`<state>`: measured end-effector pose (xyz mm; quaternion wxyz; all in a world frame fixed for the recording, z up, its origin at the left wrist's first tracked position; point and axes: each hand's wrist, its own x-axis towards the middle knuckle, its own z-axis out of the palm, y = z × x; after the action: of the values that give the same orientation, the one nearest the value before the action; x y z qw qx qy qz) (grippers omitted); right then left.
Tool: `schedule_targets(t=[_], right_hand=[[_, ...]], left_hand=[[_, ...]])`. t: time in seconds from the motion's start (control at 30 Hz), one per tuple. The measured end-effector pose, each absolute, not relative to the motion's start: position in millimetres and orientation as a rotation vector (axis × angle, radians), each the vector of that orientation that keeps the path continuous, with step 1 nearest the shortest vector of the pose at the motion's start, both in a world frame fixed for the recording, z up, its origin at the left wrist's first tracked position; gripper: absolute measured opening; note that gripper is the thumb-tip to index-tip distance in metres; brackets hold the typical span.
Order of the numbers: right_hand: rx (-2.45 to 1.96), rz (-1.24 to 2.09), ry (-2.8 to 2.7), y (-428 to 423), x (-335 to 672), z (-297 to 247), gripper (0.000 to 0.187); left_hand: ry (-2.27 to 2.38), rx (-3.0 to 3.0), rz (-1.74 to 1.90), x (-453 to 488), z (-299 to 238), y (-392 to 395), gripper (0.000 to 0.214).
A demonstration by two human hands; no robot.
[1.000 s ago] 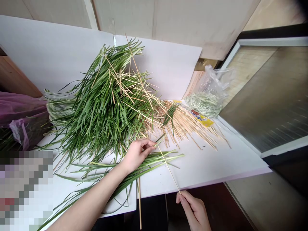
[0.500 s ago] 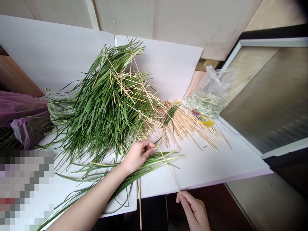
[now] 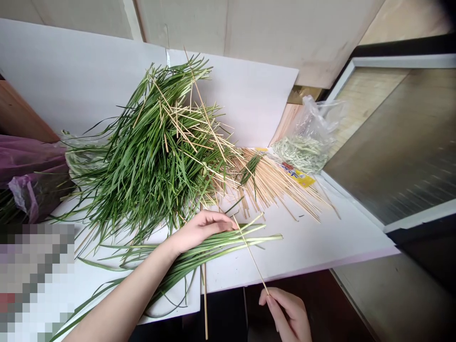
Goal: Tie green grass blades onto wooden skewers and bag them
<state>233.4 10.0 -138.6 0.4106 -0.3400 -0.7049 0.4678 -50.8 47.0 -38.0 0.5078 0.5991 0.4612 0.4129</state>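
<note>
My right hand (image 3: 287,311), low at the front, pinches the lower end of a thin bamboo skewer (image 3: 253,259). The skewer slants up and left across the white ends of a small bunch of garlic chives (image 3: 228,242) on the table. My left hand (image 3: 204,228) lies over that bunch, fingers together and thumb below, closed on chives close to the skewer's upper end. What exactly sits under its fingertips is partly hidden. Another skewer (image 3: 205,304) sticks out past the table's front edge, below the bunch.
Behind my left hand rises a large heap of garlic chives (image 3: 142,166) with loose skewers on top. Many skewers (image 3: 274,185) fan out to its right. A clear bag of pale shreds (image 3: 301,154) stands back right, a purple bag (image 3: 32,159) left. The white table (image 3: 320,247) ends in front.
My left hand has straightened its fingers and lowered onto the chive bunch. Some chive ends have shifted right under the skewer. My right hand keeps the skewer and has moved slightly down.
</note>
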Motion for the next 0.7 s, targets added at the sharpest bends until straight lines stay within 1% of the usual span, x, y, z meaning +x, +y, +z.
schedule_targets(t=[0.1,0.17,0.27,0.33,0.47,0.57,0.7], right_hand=[[-0.829,1.351,-1.713,9.2,238.7,-142.2,0.039],[-0.806,1.442,-1.710,9.5,242.2,-144.2,0.041],[-0.868,1.451,-1.723,8.4,245.1,-140.6,0.044],[-0.953,1.406,-1.717,6.4,245.8,-134.5,0.044],[-1.027,1.359,-1.738,3.9,246.4,-125.0,0.043],[-1.039,1.351,-1.775,4.8,247.0,-125.1,0.048],[-1.065,1.353,-1.788,6.4,247.9,-130.4,0.048]], left_hand=[[1.151,1.505,0.978,-46.9,-44.4,50.4,0.027],[1.231,1.718,0.944,-42.8,-50.0,53.3,0.024],[1.344,2.141,0.806,-40.0,-55.6,56.2,0.021],[1.381,2.296,0.696,-40.8,-56.9,56.6,0.020],[1.418,2.356,0.591,-43.5,-58.2,56.3,0.016],[1.427,2.320,0.628,-43.8,-60.1,56.6,0.013],[1.410,2.288,0.712,-42.5,-62.8,56.1,0.018]])
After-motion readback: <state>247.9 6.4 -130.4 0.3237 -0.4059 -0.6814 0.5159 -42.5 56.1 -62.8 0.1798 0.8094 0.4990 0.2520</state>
